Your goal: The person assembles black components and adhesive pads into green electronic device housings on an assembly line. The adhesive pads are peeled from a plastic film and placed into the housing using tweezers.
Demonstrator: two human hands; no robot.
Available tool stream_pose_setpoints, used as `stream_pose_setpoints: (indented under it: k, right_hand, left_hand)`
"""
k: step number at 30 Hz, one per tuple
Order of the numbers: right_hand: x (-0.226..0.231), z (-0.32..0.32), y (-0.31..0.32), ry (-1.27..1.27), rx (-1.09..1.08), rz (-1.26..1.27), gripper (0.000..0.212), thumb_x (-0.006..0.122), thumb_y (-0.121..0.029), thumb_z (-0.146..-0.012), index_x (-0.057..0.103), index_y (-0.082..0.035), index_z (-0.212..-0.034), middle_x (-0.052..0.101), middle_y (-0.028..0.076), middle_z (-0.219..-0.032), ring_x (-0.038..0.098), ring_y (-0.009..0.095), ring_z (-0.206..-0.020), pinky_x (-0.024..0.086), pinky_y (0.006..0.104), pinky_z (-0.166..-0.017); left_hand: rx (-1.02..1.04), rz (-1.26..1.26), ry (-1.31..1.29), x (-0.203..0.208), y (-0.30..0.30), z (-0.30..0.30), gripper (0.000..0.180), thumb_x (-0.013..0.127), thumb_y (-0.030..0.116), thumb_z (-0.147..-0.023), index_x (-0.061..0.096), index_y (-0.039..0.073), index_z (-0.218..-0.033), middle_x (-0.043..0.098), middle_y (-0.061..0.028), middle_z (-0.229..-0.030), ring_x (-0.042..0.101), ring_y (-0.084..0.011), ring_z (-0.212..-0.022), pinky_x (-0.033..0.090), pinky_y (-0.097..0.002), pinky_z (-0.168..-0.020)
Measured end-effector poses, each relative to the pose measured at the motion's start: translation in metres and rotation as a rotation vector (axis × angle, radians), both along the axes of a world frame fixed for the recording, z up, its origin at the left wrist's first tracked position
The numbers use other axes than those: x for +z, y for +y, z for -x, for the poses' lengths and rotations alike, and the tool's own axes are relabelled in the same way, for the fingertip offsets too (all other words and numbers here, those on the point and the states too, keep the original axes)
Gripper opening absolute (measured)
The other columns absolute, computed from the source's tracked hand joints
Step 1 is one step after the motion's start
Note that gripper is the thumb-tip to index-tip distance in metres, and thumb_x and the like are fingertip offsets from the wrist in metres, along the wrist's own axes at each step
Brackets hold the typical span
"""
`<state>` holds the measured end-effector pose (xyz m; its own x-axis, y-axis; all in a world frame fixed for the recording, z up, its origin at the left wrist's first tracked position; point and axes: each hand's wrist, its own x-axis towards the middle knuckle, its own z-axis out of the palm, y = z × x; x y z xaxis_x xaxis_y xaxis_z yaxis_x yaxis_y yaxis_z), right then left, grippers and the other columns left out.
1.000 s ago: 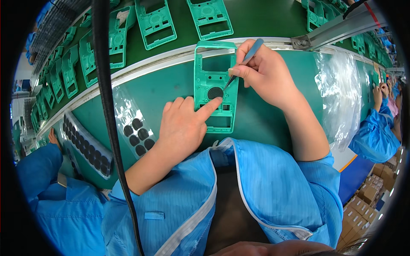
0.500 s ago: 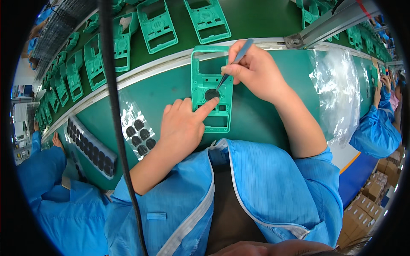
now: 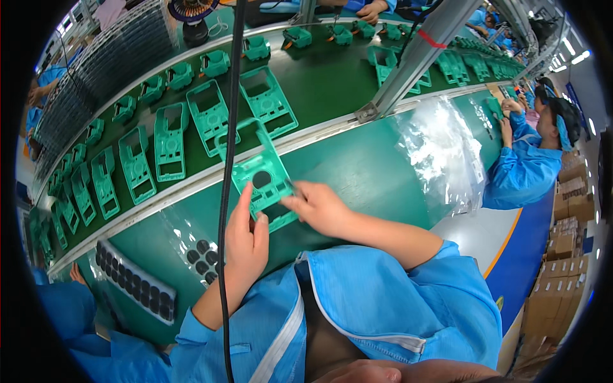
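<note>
A green plastic housing is held tilted over the near edge of the conveyor. A black round disc sits in its middle. My left hand grips the lower left side of the housing, with the thumb and fingers at its edge. At the lower right edge, the fingers of my right hand are closed on the housing, slightly blurred. Whether the tweezers are still in my right hand cannot be made out. Beside my left forearm lies a clear sheet with several black discs.
Several green housings and smaller green parts line the conveyor beyond a metal rail. A strip of black discs lies at the left. Clear plastic bags and a metal post are on the right. A black cable hangs in front. Co-workers sit on both sides.
The housing has been lifted off the green mat, tilted and moved left toward the conveyor. My right hand has gone from holding tweezers at the disc to the housing's edge. The view has shifted.
</note>
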<state>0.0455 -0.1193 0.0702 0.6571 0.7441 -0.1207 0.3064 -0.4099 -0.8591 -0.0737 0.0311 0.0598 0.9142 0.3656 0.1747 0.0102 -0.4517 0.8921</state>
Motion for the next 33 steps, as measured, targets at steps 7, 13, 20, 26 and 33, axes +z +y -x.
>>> stream_pose_setpoints:
  k: [7,13,20,26,33]
  right_hand:
    - [-0.004,-0.159,0.007,-0.454,-0.505,-0.083,0.027,0.055,-0.023,-0.091,0.058,0.001,-0.103,0.064,0.023,-0.086,0.059,0.043,-0.082,0.048,0.0456,-0.074]
    - [-0.027,-0.232,0.001,-0.483,-0.583,0.128,0.036,0.058,-0.024,-0.088,0.055,-0.003,-0.117,0.063,0.024,-0.102,0.059,0.040,-0.098,0.046,0.0464,-0.083]
    - [-0.018,-0.195,0.007,-0.780,-0.703,-0.027,0.040,0.064,-0.020,-0.084,0.054,-0.004,-0.120,0.062,0.019,-0.097,0.062,0.035,-0.091,0.049,0.0422,-0.078]
    - [-0.004,-0.096,0.017,0.265,-0.264,-0.410,0.026,0.050,-0.023,-0.095,0.062,-0.001,-0.098,0.062,0.012,-0.081,0.059,0.021,-0.065,0.048,0.0335,-0.058]
    - [-0.042,-0.049,0.021,0.884,0.011,-0.550,0.045,0.034,-0.041,-0.100,0.057,-0.003,-0.091,0.046,0.001,-0.062,0.038,0.011,-0.049,0.029,0.0239,-0.044]
  left_hand:
    - [0.020,0.020,-0.389,0.039,0.011,0.022,0.057,0.048,0.005,-0.081,0.035,-0.002,-0.137,0.051,-0.0148,-0.124,0.049,-0.0175,-0.095,0.038,-0.0266,-0.080]
    - [0.126,-0.037,-1.042,0.046,0.043,0.051,0.039,0.046,-0.004,-0.080,0.049,-0.002,-0.118,0.053,-0.0175,-0.108,0.045,-0.0154,-0.080,0.039,-0.0254,-0.070]
    - [0.293,-0.655,0.214,0.020,0.083,0.107,0.060,0.066,0.014,-0.079,0.044,0.002,-0.134,0.041,-0.0333,-0.131,0.036,-0.0490,-0.125,0.032,-0.0516,-0.103]
    - [0.253,-0.733,0.353,-0.018,0.065,0.101,0.068,0.071,0.021,-0.078,0.040,0.004,-0.137,0.030,-0.0343,-0.140,0.031,-0.0511,-0.129,0.029,-0.0524,-0.105]
    - [0.334,-0.545,0.170,-0.016,0.077,0.048,0.073,0.069,0.016,-0.078,0.034,0.005,-0.141,0.043,-0.0260,-0.132,0.042,-0.0427,-0.118,0.035,-0.0483,-0.100]
